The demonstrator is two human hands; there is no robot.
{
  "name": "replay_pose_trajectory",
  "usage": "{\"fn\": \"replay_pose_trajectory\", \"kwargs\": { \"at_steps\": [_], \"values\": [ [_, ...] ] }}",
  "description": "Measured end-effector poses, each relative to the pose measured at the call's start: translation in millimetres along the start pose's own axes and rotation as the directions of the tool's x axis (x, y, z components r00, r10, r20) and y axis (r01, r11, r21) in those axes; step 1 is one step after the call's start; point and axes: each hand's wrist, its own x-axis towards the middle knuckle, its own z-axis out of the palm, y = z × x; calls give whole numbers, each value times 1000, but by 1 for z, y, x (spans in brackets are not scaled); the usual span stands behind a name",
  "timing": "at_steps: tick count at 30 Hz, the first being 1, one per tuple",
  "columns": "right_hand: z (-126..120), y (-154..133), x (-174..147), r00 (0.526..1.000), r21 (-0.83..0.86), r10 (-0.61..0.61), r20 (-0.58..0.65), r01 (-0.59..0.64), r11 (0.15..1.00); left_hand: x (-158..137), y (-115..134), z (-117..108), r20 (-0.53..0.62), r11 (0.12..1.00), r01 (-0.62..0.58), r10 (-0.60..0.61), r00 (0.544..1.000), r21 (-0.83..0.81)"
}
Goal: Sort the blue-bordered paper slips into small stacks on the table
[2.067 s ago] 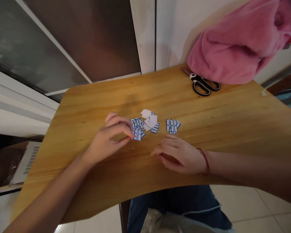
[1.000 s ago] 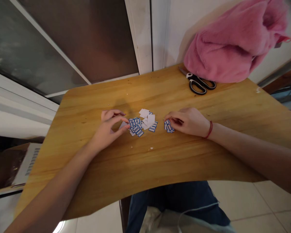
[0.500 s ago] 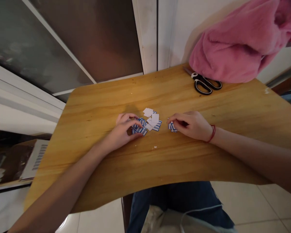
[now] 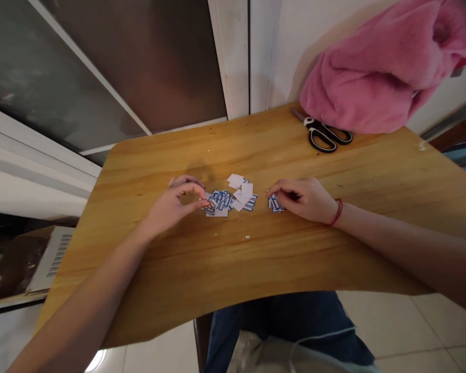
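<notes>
Small paper pieces with blue-and-white print (image 4: 221, 199) lie in a loose pile at the middle of the table. Several blank white pieces (image 4: 247, 191) overlap at the pile's right side. At its left edge my left hand (image 4: 182, 199) pinches a small printed paper piece (image 4: 213, 203) between thumb and forefinger. To the right, my right hand (image 4: 301, 198) is closed, fingertips on a smaller stack of printed paper pieces (image 4: 275, 203); its other fingers are curled under and partly hidden. A red string bracelet circles that wrist.
Black-handled scissors (image 4: 323, 135) lie at the back right of the wooden table (image 4: 202, 264). Beside them is a bulky pink plush cloth (image 4: 365, 77) by the wall. Tiny white scraps (image 4: 247, 237) dot the table. A box (image 4: 50, 259) stands at the left, below the tabletop.
My left hand has drawn left off the pile, now pinching a paper piece. A blank white piece shows at the pile's front. My right hand has stayed at its stack.
</notes>
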Motion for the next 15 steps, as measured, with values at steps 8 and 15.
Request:
{"fn": "replay_pose_trajectory", "kwargs": {
  "at_steps": [8, 15],
  "values": [
    [0, 0, 0, 1000, 22, 23, 7, -23, 1000, -2, -1, 12, -231, 973, 7, 47, 972, 229],
    [1, 2, 0, 999, 27, 43, 10, -43, 999, -12, 24, 26, 97, 960, -189, 172, 980, 205]
  ]
}}
